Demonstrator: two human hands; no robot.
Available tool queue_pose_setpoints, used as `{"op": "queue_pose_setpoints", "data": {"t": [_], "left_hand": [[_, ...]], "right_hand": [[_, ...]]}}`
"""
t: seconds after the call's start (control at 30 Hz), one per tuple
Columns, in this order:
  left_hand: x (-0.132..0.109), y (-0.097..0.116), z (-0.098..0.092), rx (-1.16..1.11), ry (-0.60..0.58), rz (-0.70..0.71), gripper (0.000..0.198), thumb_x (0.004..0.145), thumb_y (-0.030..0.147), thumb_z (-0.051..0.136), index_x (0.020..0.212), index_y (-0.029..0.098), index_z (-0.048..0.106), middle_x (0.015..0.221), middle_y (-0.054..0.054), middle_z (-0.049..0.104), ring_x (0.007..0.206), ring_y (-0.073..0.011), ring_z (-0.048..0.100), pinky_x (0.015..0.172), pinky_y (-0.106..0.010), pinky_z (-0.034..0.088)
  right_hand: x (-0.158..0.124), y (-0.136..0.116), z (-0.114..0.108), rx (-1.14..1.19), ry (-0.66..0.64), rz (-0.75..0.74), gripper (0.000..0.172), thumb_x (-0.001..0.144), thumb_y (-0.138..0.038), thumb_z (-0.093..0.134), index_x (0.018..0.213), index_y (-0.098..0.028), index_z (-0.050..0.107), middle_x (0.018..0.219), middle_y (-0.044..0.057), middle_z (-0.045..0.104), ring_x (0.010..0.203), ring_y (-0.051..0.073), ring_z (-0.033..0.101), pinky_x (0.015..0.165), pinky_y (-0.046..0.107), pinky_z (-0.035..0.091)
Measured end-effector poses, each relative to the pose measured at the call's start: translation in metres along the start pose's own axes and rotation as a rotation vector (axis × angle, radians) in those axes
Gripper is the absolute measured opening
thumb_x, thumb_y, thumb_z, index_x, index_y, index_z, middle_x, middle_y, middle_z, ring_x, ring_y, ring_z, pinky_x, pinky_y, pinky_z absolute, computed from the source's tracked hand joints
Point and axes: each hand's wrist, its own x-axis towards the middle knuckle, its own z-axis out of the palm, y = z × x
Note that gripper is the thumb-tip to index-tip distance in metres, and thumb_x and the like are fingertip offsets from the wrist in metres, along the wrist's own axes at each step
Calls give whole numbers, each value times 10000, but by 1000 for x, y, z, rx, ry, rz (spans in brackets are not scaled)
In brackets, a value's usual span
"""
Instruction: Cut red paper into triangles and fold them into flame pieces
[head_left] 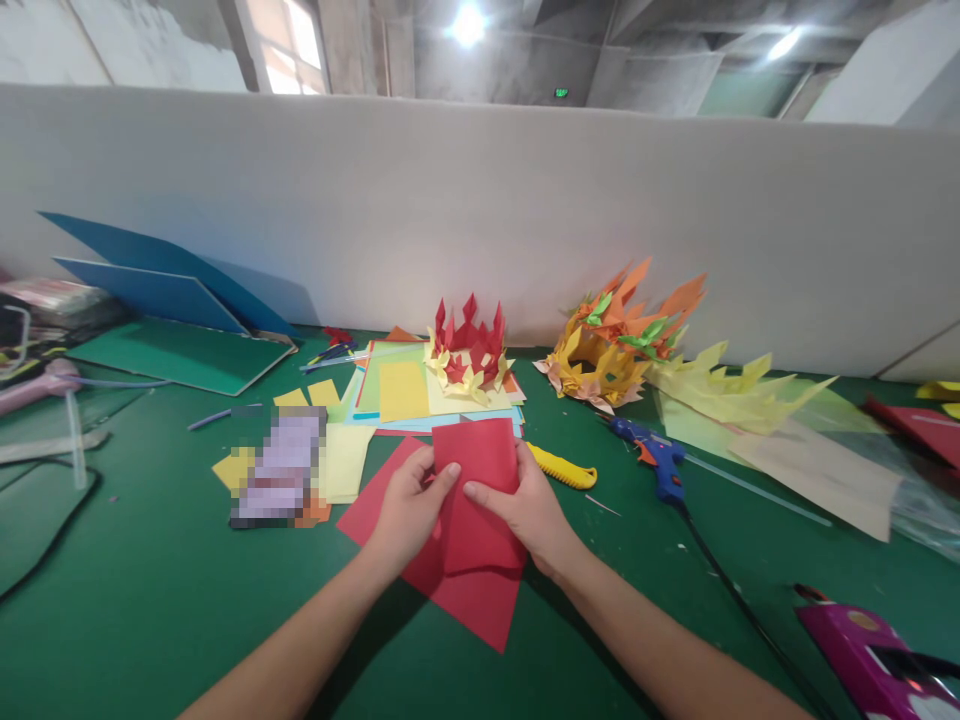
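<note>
Both hands hold a small red paper sheet [476, 455] just above the green table [150, 600]. My left hand [409, 505] pinches its left edge, thumb on top. Gripping its right side is my right hand [525, 505], thumb pressed on the front. A larger red sheet [465, 590] lies flat beneath them. Behind the hands sits a red and yellow folded paper crown [469, 355] on a stack of coloured paper [397, 395].
A yellow utility knife [562, 467] and a blue glue gun [652, 455] with its black cord lie to the right. An orange-yellow paper crown [615, 340] and pale yellow sheets lie beyond. Blue boards [165, 275] lean on the white partition. A purple object [870, 650] is at bottom right.
</note>
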Motion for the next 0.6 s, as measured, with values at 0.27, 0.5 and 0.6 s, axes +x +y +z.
{"op": "queue_pose_setpoints", "data": {"t": [0.27, 0.5, 0.6], "left_hand": [[-1, 1, 1, -1, -10, -25, 346, 643, 457, 684, 845, 182, 628, 848, -49, 677, 736, -220, 639, 597, -300, 502], [1, 0, -2, 21, -3, -24, 342, 652, 454, 677, 841, 174, 626, 817, -43, 655, 729, -206, 623, 638, -301, 498], [6, 0, -7, 0, 44, -19, 421, 641, 418, 693, 970, 181, 581, 785, -22, 641, 699, -187, 627, 624, -288, 503]], "right_hand": [[1, 1, 0, -11, 2, -11, 618, 563, -314, 770, 1095, -247, 463, 1096, 61, 628, 989, 265, 608, 836, 415, 504], [1, 0, 0, 14, -9, 11, 611, 554, -333, 784, 1062, -252, 455, 1089, 60, 635, 988, 272, 617, 820, 413, 517], [2, -2, -1, 98, -67, 83, 606, 578, -380, 774, 1058, -259, 425, 1027, 56, 665, 913, 278, 653, 778, 430, 530]]}}
